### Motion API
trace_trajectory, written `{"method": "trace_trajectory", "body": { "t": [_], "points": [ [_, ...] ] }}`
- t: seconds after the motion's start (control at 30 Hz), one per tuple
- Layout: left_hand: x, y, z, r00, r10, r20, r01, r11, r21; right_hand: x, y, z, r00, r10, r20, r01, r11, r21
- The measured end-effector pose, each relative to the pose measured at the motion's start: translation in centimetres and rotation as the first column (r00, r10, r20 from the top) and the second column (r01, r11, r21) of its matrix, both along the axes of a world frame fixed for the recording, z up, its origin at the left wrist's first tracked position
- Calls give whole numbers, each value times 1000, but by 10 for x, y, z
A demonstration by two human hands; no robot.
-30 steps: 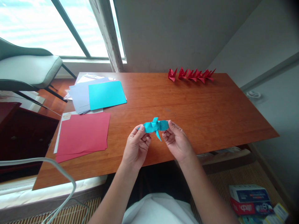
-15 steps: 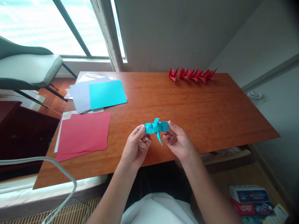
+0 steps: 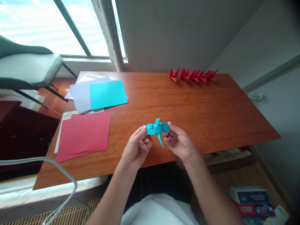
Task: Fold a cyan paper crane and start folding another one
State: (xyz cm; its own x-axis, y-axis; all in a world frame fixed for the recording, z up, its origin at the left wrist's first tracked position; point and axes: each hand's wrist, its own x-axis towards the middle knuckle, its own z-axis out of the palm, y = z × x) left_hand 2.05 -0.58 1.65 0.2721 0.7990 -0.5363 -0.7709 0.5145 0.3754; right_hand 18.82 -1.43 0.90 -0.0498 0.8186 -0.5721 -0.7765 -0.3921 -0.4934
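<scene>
A small turquoise folded paper figure (image 3: 157, 128) hangs just above the wooden table (image 3: 211, 112), near its front edge. My left hand (image 3: 137, 147) pinches its left end between thumb and fingers. My right hand (image 3: 178, 142) pinches its right end the same way. Two pointed flaps stick out of the figure's middle, one up and one down.
A row of several red folded paper figures (image 3: 193, 74) stands at the table's far edge. A turquoise sheet (image 3: 107, 94) lies on pale lilac sheets (image 3: 79, 97) at the left; red sheets (image 3: 84, 135) lie nearer. A grey chair (image 3: 25, 67) stands by the window. Boxes (image 3: 254, 201) sit on the floor.
My hands have drawn slightly closer together with the turquoise figure between them. Otherwise nothing has moved.
</scene>
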Motion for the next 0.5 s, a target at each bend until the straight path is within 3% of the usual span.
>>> {"method": "trace_trajectory", "body": {
  "t": [0.27,0.5],
  "points": [
    [4,1,2,997,78,-10,-79,996,-40,-7,2,6,988,-138,69,136,990,35],
    [7,2,5,996,75,55,-70,994,-80,-11,4,8,984,-117,-133,112,993,-42]
  ]
}}
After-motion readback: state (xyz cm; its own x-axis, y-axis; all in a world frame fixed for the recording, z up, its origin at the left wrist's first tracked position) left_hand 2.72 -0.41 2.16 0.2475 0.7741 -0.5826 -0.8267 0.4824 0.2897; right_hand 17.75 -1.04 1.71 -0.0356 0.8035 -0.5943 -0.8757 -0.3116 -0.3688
